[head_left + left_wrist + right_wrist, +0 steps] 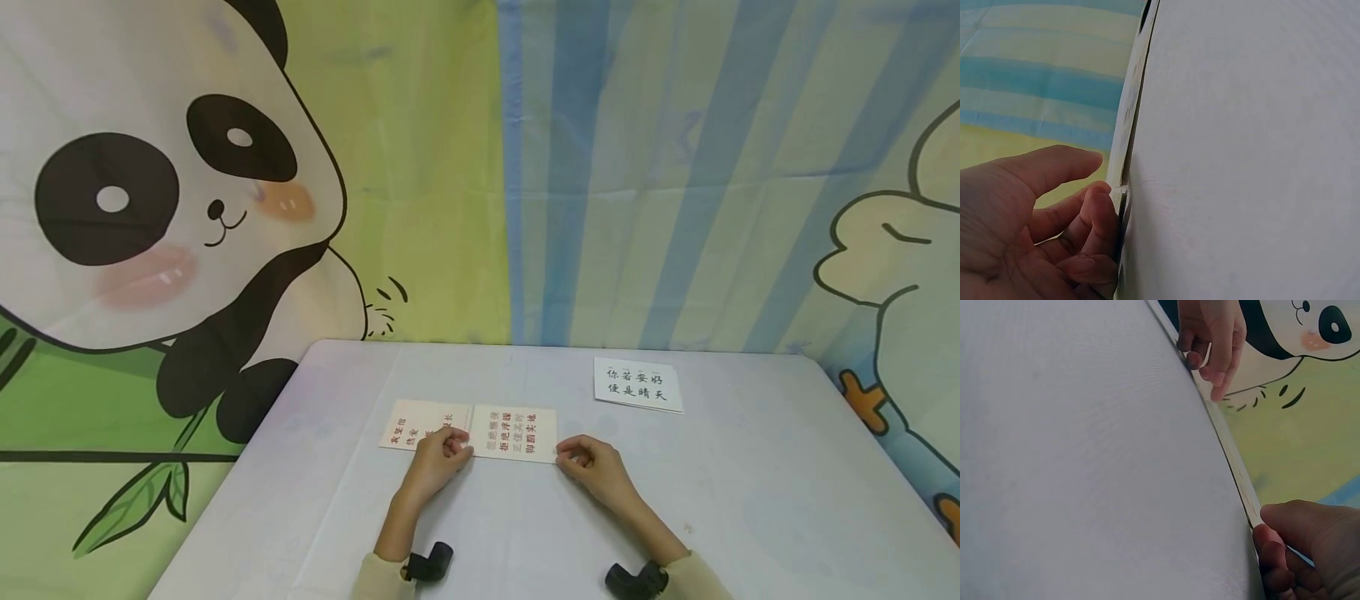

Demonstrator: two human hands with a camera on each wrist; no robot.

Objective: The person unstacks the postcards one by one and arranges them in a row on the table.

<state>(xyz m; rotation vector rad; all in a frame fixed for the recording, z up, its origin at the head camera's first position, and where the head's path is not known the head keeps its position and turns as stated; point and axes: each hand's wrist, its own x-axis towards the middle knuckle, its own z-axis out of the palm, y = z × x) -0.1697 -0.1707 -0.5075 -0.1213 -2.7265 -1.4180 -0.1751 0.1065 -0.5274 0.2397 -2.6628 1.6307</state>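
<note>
An open booklet (517, 448) lies on the table, its cream pages printed with red and grey characters. A crease runs down its middle. My left hand (441, 458) rests on the lower part of the left page near that crease, covering some characters. In the left wrist view, the left thumb (1079, 165) stands apart from the loosely bent fingers, which touch the booklet's near edge. The right hand (596, 471) pinches the booklet's right edge near the lower corner; in the right wrist view its thumb (1279, 515) and bent fingers meet at that edge.
A white card stack (637, 385) with black handwritten-style characters lies farther back on the right. The white-covered table (750, 500) reaches back to a printed curtain (420, 167) with a panda. Both wrists wear black camera mounts (431, 562).
</note>
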